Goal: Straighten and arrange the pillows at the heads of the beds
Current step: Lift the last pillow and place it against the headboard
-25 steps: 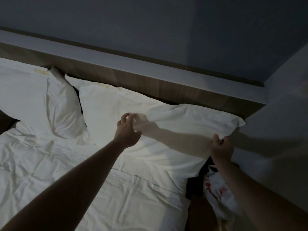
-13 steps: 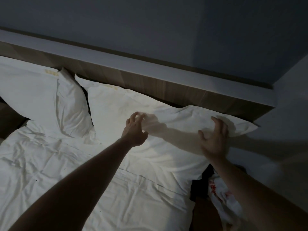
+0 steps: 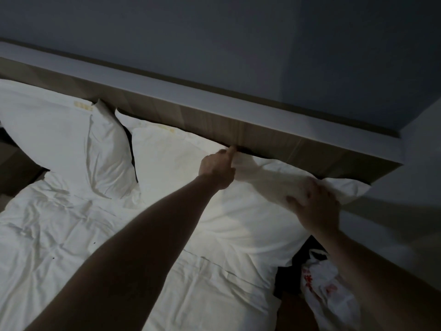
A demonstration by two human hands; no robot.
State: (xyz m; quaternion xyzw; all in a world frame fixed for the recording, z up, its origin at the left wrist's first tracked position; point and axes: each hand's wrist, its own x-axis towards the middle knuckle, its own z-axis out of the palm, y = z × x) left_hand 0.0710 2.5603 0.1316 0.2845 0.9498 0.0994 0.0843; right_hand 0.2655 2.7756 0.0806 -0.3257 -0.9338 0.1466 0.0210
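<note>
Your left hand [image 3: 218,169] sits at frame centre, fingers curled with one pointing at the wooden headboard [image 3: 262,133], pressing the top edge of the right pillow [image 3: 181,168]. Your right hand [image 3: 315,206] lies spread, fingers relaxed, on that pillow's soft, creased white corner. Upper left, a second plump pillow [image 3: 59,132] leans on the rumpled sheet [image 3: 59,235].

The room is dim and bluish. Light from near the camera brightens the white pillow [image 3: 181,168] at centre, and the arms cast soft shadows across it. The right hand [image 3: 315,206] is motion-blurred. Corners darken, and the headboard [image 3: 262,130] bows from wide-angle distortion.
</note>
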